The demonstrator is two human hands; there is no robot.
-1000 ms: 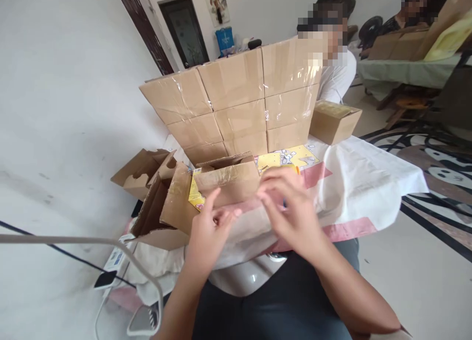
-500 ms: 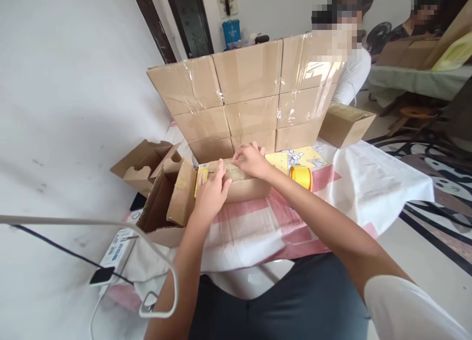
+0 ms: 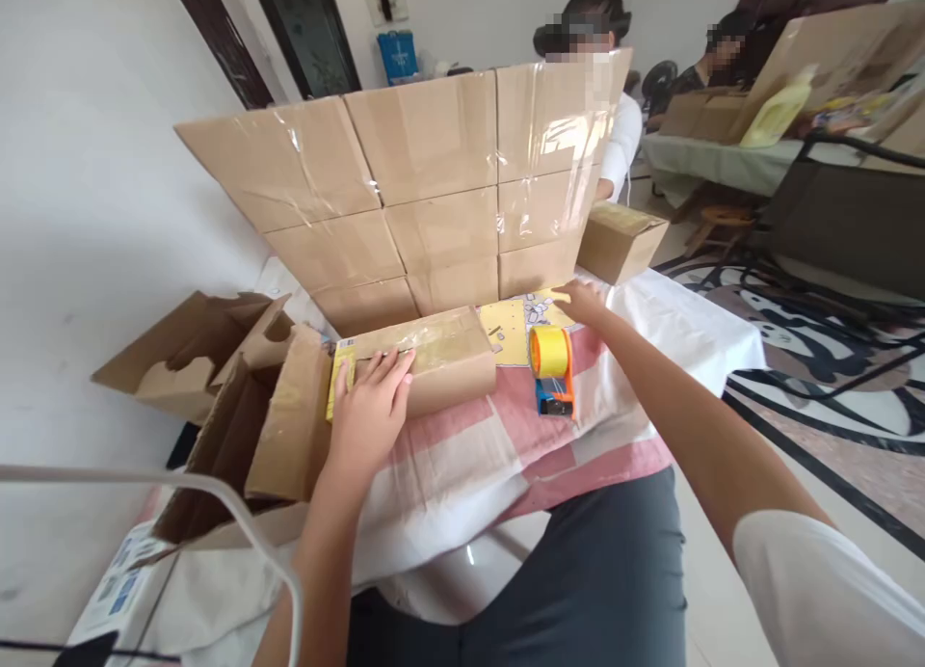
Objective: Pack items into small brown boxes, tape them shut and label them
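Note:
A closed cardboard box (image 3: 452, 359), long and narrow with clear tape along its top, lies on the table before me. My left hand (image 3: 372, 402) rests on its left part, fingers laid flat over the top. Against the box's left end stands a small yellow carton (image 3: 339, 383). My right hand (image 3: 584, 303) is apart from the box, over the tablecloth to its right, fingers loosely stretched leftward. Whether a small scrap is in them is too blurred to make out. Nearer me, a tape dispenser (image 3: 556, 405) in orange and blue carries a yellow tape roll (image 3: 549, 351).
A large taped cardboard panel (image 3: 440, 175) stands behind the box. Open cardboard boxes (image 3: 238, 426) crowd the left side by the wall. Another box (image 3: 625, 238) sits at the back right, near a co-worker's white sleeve (image 3: 625, 137). A pale cable (image 3: 238, 503) crosses the lower left.
My right hand has left the box top and moved right over the tablecloth. My left hand stays on the box, lying flatter. The view has shifted right, showing more of the tape dispenser.

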